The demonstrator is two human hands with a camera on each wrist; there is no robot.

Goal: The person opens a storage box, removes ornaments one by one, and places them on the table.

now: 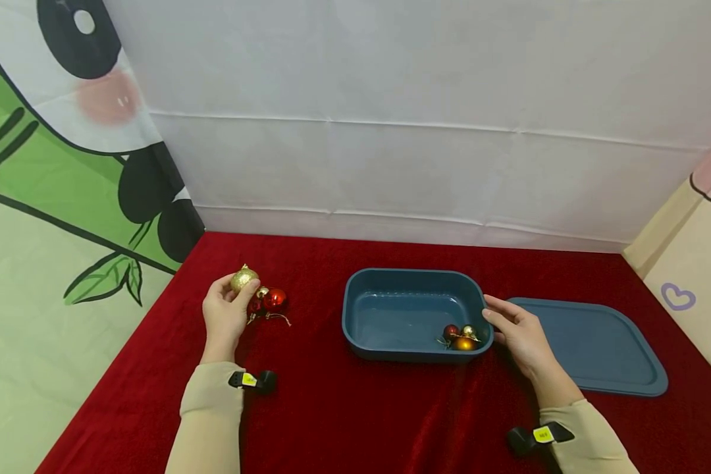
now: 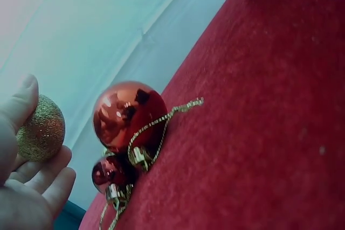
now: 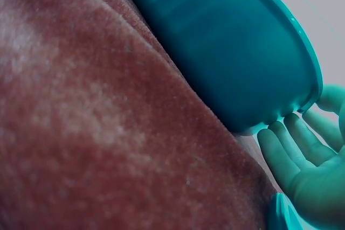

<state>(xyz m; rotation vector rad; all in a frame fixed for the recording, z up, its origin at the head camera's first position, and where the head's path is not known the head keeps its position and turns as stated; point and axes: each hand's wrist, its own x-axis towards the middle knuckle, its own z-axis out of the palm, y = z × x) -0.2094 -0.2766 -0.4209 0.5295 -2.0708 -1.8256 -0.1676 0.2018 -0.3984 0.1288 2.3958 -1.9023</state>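
My left hand [image 1: 225, 318] pinches a gold glitter Christmas bauble [image 1: 245, 279] between thumb and fingers, raised off the cloth in the left wrist view. Just beside it lie a shiny red bauble [image 1: 275, 300] with a gold cord and a smaller dark red bauble [image 2: 109, 174]. A small gold one [image 1: 263, 292] is partly hidden. In the middle stands a blue rectangular box [image 1: 355, 345]. Its right front corner holds small baubles: a dark red [image 1: 451, 332], a gold [image 1: 469, 330] and an orange-gold one [image 1: 465, 343]. My right hand [image 1: 523, 336] grips the box's right rim, thumb on top, fingers against the outer wall.
A flat blue lid [image 1: 598, 345] lies on the red cloth [image 1: 326, 421] to the right of the box, partly behind my right hand. A white curtain [image 1: 391, 164] hangs along the back edge. Printed cloth panels [image 1: 29, 316] stand at both sides.
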